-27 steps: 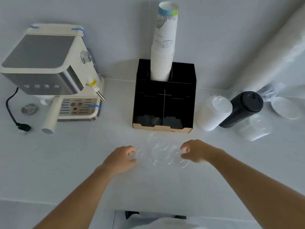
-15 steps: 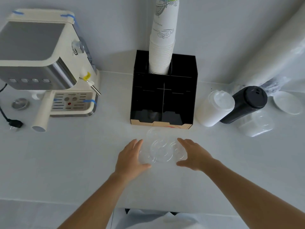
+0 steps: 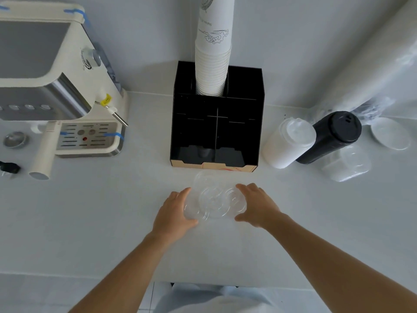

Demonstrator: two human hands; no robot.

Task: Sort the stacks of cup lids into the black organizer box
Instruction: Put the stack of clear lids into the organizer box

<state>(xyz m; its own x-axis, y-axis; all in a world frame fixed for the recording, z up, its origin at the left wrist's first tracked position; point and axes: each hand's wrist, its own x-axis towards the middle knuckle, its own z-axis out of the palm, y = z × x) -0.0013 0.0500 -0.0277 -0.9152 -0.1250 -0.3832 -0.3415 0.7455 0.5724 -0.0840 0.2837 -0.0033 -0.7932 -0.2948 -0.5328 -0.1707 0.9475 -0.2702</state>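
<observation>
Since the earlier frame, both hands have been opened and moved toward the box (image 3: 216, 123). The left hand (image 3: 173, 213) and right hand (image 3: 259, 206) are cupped, fingers extended, against the clear lids (image 3: 214, 201) to gather them. The lids lie spread and overlapping on the table (image 3: 90, 211), just before the box.

Coffee machine (image 3: 61, 86) stands left of the organizer box (image 3: 216, 132); lid stacks (image 3: 316, 141) lie right; loose lids (image 3: 214, 199) lie before it; cups (image 3: 213, 53) stand inside.

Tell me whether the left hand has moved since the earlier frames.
Yes. The left hand has opened from a curl and shifted toward the black organizer box, its straight fingers now against the clear lids.
</observation>
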